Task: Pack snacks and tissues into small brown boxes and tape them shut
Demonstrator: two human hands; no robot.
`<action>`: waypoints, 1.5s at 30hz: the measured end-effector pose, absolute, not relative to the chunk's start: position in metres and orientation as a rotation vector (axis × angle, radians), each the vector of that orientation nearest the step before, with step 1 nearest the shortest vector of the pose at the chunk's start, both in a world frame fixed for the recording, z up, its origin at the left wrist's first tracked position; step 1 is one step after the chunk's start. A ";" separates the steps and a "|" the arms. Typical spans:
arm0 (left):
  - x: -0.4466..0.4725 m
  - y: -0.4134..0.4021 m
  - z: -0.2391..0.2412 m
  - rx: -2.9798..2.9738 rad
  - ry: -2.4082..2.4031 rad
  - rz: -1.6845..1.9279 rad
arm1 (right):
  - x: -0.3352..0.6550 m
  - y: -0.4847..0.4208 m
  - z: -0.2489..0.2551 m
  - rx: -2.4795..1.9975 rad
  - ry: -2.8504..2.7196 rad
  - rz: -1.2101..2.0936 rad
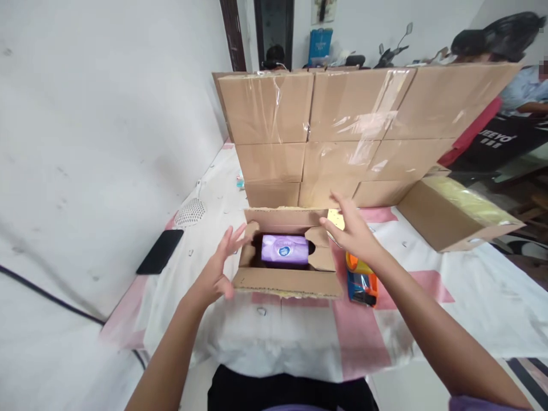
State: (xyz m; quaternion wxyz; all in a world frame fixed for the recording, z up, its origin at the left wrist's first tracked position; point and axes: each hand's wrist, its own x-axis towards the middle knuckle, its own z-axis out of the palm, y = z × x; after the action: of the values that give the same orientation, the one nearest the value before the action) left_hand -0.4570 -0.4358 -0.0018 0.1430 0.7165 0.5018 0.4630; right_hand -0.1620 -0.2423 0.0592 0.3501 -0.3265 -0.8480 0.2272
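An opened cardboard box (286,281) stands in front of me with its flaps folded outward. Inside it lies a purple tissue pack (285,249) with a blue logo. My left hand (216,268) is at the box's left side, fingers spread, holding nothing. Over the right side, near the far right corner, my right hand (349,228) hovers with fingers apart and nothing in it. I cannot tell whether either hand touches the flaps. Just right of the box sits an orange and blue plastic object (362,282), partly under my right forearm.
A wall of taped cardboard boxes (342,131) rises behind. Another carton (454,214) stands at right. A white perforated skimmer (191,211) and a black phone-like slab (160,252) lie left on the tablecloth (308,337). A person's sleeve (520,91) shows at far right.
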 end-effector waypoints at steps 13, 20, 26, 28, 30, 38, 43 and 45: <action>-0.414 -0.420 0.025 2.356 2.304 1.208 | -0.140 -0.254 0.035 -0.705 -2.251 1.050; -0.399 -0.415 0.025 2.591 2.075 0.737 | -0.075 -0.266 -0.015 -1.425 -1.468 0.841; -0.387 -0.423 0.026 2.607 2.361 0.519 | -0.061 -0.272 -0.042 -1.225 -1.438 1.544; -0.379 -0.427 0.024 2.523 2.465 0.656 | -0.061 -0.277 -0.043 -1.197 -1.548 1.533; -0.362 -0.431 0.017 2.433 2.362 0.955 | -0.065 -0.287 -0.044 -1.198 -1.573 1.471; -0.246 -0.426 -0.015 1.893 1.556 1.284 | -0.103 -0.355 -0.020 -1.186 -1.321 1.075; -0.227 -0.435 -0.004 1.609 1.369 1.451 | -0.099 -0.350 -0.008 -1.269 -1.312 0.827; -0.223 -0.440 -0.006 1.511 1.326 1.394 | -0.097 -0.336 -0.003 -1.265 -1.250 0.740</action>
State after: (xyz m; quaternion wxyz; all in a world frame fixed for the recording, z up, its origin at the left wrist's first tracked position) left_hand -0.2232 -0.4398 -0.0056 0.3410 0.5806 0.5095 0.5357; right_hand -0.0966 -0.3360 -0.0031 0.5709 -0.5391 -0.5329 0.3153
